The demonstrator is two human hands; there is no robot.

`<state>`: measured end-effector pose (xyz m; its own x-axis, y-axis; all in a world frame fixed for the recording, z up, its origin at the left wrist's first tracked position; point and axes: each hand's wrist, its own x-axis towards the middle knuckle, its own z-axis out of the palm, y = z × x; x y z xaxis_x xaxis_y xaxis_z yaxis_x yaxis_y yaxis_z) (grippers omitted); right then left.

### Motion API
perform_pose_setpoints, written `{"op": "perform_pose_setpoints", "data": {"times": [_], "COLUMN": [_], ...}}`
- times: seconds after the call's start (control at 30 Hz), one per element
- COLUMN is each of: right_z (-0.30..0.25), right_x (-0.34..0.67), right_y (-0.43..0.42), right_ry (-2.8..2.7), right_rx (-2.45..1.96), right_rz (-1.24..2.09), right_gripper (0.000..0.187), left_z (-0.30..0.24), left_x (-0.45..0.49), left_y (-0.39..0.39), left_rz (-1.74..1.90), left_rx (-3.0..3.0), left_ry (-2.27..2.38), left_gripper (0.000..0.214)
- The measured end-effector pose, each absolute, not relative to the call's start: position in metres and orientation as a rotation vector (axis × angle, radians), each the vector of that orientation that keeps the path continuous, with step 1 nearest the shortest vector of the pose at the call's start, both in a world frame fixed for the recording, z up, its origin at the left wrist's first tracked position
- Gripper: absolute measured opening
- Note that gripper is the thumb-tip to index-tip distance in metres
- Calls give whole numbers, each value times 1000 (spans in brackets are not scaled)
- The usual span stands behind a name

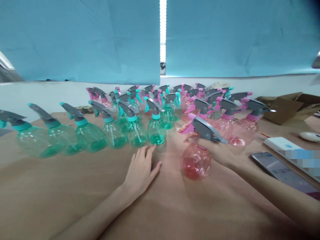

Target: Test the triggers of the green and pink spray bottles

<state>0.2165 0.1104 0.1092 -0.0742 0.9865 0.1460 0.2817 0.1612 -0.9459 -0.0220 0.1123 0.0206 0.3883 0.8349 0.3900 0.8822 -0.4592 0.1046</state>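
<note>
My right hand grips a pink spray bottle around its neck, under the grey trigger head with a pink nozzle; the bottle stands on the brown table. My left hand lies flat on the table with fingers stretched out, its fingertips just short of a green spray bottle. A row of green bottles runs off to the left. Several pink bottles stand to the right of it and behind my right hand.
More green and pink spray bottles crowd the back of the table. A phone and a white box lie at the right, with brown cardboard and a white mouse beyond. Blue sheeting hangs behind.
</note>
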Motion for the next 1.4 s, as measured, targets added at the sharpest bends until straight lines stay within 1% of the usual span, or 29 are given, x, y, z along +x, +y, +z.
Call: {"op": "perform_pose_setpoints", "data": {"times": [0.1,0.23,0.3,0.43,0.47,0.5,0.57,0.6,0.77,0.87,1.1,1.2,1.4], "right_z": [110,111,110,112,114,116,119,120,116,111,101,97,100], "right_x": [217,218,219,219,218,217,214,213,207,206,213,217,218], "right_y": [110,110,108,102,101,100,99,100,104,105,106,108,108], "right_ry": [-1529,-1561,-1581,-1618,-1619,-1619,-1624,-1636,-1694,-1671,-1775,-1834,-1795], "right_rx": [-1281,-1206,-1167,-1153,-1162,-1165,-1141,-1118,-1020,-1039,-1117,-1143,-1168], "right_rz": [970,885,843,816,812,815,843,868,993,1016,882,847,915], "right_gripper": [15,4,8,23,22,18,5,5,31,35,27,20,6], "left_z": [20,19,18,19,19,19,20,20,20,21,22,22,21], "left_x": [-21,-22,-23,-23,-22,-22,-22,-22,-23,-23,-23,-23,-24], "left_y": [111,112,112,112,112,111,111,111,110,110,110,111,111], "left_rz": [-593,-605,-614,-584,-571,-563,-556,-555,-573,-566,-529,-494,-489], "left_rx": [-2567,-2617,-2643,-2697,-2708,-2717,-2727,-2730,-2751,-2747,-2744,-2738,-2731], "left_ry": [-1565,-1577,-1575,-1568,-1570,-1574,-1585,-1591,-1587,-1584,-1561,-1570,-1556], "left_gripper": [45,43,42,42,43,43,44,44,42,42,42,43,42]}}
